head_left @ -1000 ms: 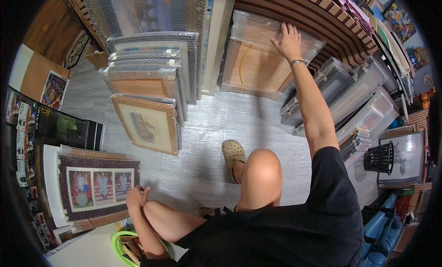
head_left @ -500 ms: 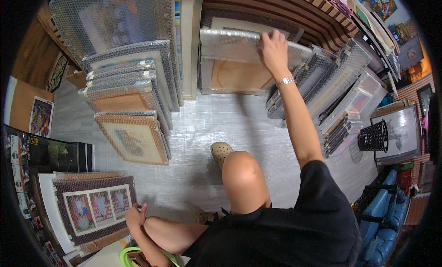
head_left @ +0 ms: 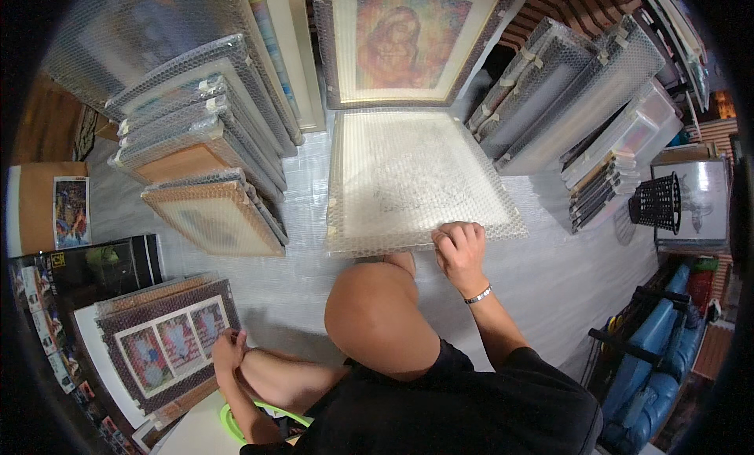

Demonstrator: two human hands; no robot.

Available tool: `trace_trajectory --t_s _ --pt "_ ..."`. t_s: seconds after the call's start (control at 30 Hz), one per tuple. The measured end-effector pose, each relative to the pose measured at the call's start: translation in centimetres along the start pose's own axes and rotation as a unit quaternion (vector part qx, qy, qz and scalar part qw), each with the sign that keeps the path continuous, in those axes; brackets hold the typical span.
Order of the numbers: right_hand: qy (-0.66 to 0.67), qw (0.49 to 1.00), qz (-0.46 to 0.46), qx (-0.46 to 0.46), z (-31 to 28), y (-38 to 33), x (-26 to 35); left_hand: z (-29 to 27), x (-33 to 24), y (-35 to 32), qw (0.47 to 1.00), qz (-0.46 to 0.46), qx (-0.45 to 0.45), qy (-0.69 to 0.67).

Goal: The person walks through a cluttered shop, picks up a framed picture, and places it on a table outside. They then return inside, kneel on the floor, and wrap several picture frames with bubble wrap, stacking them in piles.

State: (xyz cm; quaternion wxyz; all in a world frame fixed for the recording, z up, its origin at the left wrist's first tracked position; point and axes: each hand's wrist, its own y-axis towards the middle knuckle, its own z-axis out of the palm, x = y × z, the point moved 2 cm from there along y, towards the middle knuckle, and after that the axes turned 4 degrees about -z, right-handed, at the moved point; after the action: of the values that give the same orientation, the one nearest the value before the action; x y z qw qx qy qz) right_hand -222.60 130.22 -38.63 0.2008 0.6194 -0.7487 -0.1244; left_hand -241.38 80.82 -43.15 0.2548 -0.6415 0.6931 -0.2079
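Note:
My right hand (head_left: 462, 255) is closed on the near edge of a bubble-wrapped picture frame (head_left: 420, 184), which tilts down toward me above my knee. Its upper face is pale, and the image under the wrap is blurred. Directly behind it stands another wrapped picture (head_left: 408, 43), with a dark border, a cream mat and a colourful robed figure. At the lower left, my left hand (head_left: 228, 351) rests by my thigh, its fingers closed at the right edge of a wrapped frame with three images (head_left: 171, 341). The fingertips there are partly hidden.
Several wrapped frames (head_left: 212, 215) lean in a row on the left. More wrapped frames (head_left: 577, 102) lean on the right, near a black basket (head_left: 656, 204). A blue padded thing (head_left: 648, 369) stands at the lower right. A bright green rim (head_left: 232, 423) shows beside my left forearm.
My right hand has drawn the top of a wrapped frame down and toward me, away from the slatted wall. The picture behind it now shows. My left hand has stayed at the three-image frame.

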Motion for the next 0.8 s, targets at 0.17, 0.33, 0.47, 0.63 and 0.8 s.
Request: trace_trajectory --t_s 0.17,0.33,0.47,0.63,0.8 --pt "-0.003 1.0 0.005 0.012 0.6 -1.2 0.4 0.1 0.0 0.5 1.0 0.016 -0.007 0.023" --pt "-0.001 1.0 0.011 0.01 0.7 -1.4 0.4 0.6 0.6 1.1 0.998 0.026 -0.017 0.045" --pt "-0.011 1.0 0.004 0.009 0.4 -0.6 0.2 0.6 0.0 1.2 0.999 0.02 -0.011 0.038" --pt "-0.063 0.998 -0.027 -0.017 -1.1 2.2 -1.2 1.3 0.9 1.3 0.999 0.012 -0.028 0.038" --pt "-0.21 0.972 0.0 -0.108 -3.5 13.9 -4.6 0.3 -0.1 0.9 0.998 0.017 -0.066 0.006"
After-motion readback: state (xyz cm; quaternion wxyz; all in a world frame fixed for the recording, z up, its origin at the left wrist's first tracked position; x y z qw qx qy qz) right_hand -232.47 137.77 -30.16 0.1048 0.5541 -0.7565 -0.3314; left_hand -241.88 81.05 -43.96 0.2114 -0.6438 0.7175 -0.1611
